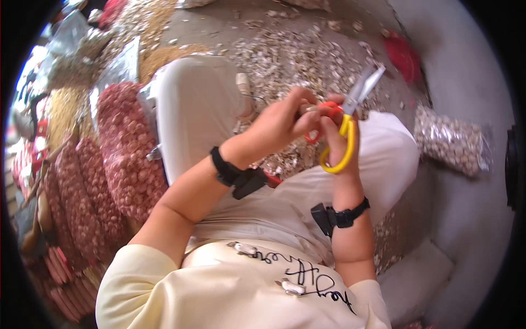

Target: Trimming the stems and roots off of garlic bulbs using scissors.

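A pair of scissors (347, 143) with a yellow handle is in my right hand (344, 131), its metal blades parted and pointing up to the right. My right fingers wrap round near the handle. Close against it, my left hand (298, 116) is closed in a pinch beside the red part (330, 105) near the scissors' pivot. A small red loop (312, 136) shows just below the left fingertips; it may be the other handle. Whatever sits between my left fingers is hidden. Both hands are held above my spread knees.
Pale flakes and husks (279, 60) litter the floor ahead. Left of my leg lie red mesh sacks of garlic-like bulbs (129, 142). At right, a clear bag of pale pieces (452, 140) rests by a grey wall (466, 71), with red cloth-like material (402, 57) farther off.
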The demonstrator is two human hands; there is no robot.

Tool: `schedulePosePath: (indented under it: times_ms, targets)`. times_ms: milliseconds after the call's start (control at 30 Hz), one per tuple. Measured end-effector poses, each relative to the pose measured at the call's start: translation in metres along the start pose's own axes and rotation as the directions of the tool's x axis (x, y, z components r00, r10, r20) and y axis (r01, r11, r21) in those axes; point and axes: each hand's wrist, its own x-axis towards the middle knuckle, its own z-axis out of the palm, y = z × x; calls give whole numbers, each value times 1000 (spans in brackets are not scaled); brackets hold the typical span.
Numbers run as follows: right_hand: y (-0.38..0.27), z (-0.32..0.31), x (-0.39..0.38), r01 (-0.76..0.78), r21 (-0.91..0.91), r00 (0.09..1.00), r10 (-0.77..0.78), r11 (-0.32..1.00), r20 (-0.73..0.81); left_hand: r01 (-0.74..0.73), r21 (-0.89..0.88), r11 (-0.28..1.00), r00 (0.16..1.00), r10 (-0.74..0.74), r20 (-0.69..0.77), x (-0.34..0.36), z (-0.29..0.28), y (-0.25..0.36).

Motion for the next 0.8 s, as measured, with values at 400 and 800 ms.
schedulePosePath:
  times_ms: [400,800]
  targets:
    - [18,-34,0,-270,224,959,282,936,-20,-476,-344,809,127,-324,-938,-106,-278,-42]
    - [16,-46,-11,-361,206,914,389,909,-114,-668,-704,239,145,-887,-439,-171,-270,-280]
